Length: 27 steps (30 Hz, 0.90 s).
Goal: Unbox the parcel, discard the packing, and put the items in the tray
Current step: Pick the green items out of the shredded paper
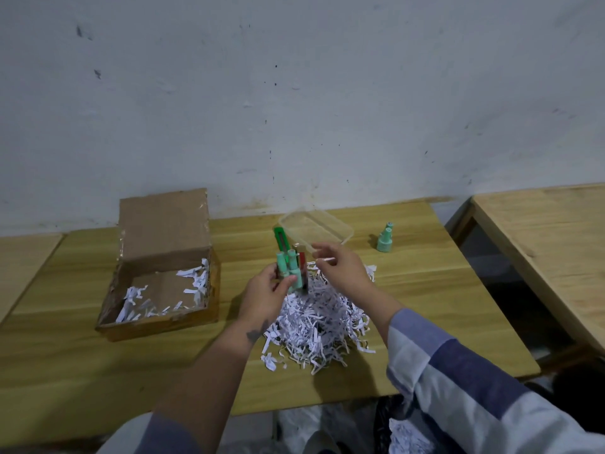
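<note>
My left hand (265,294) grips a bundle of small green bottles (289,269) with a red piece beside them, held above a heap of shredded white paper (322,322). My right hand (340,268) hovers just right of the bundle and pinches a thin strip of paper (325,259) between thumb and finger. The open cardboard box (157,280) lies to the left, its lid tilted up, with some shreds left inside. The clear plastic tray (316,229) stands behind my hands near the wall. Two more green bottles (384,239) stand right of the tray.
A green utility knife (281,239) lies left of the tray. The wooden table (425,290) ends at a gap on the right, beyond which a second table (540,231) stands. A bag with shredded paper (409,435) sits on the floor below.
</note>
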{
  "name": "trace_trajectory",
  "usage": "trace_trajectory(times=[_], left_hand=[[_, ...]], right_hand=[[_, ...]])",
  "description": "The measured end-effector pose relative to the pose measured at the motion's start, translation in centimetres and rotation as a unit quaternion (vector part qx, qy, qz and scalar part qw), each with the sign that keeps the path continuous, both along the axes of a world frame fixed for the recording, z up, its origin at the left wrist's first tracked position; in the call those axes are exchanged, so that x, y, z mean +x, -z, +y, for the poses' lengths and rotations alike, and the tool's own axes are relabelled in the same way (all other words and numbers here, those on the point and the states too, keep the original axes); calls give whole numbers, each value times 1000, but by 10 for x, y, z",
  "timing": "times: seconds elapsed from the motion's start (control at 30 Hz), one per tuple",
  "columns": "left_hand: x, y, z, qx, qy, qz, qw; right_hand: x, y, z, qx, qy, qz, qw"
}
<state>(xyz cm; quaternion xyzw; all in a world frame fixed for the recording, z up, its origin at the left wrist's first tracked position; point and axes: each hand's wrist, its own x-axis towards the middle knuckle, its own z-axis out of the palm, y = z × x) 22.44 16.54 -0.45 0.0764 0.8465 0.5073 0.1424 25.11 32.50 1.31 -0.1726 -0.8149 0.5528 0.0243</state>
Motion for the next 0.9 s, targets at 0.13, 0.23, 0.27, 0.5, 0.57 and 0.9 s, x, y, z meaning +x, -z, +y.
trace_trajectory(times=[0.13,0.23,0.27,0.5,0.57,0.9], left_hand=[[2,4,6,-4,50,-23,998],[2,5,7,-3,67,-35,997],[2,4,8,-3,69,-37,997],[0,3,17,-27,18,10,999],[-1,4,20,-37,5,25,999],[0,0,37,-41,-18,38,998]], right_hand=[[-6,-5,2,-65,-61,-18,996],[-4,-1,4,-69,-22,-6,997],[-4,0,5,-92,-5,-4,996],[-4,7,8,-92,69,2,993],[-2,10,5,-89,29,-19,995],[-3,22,29,-100,157,-24,982]])
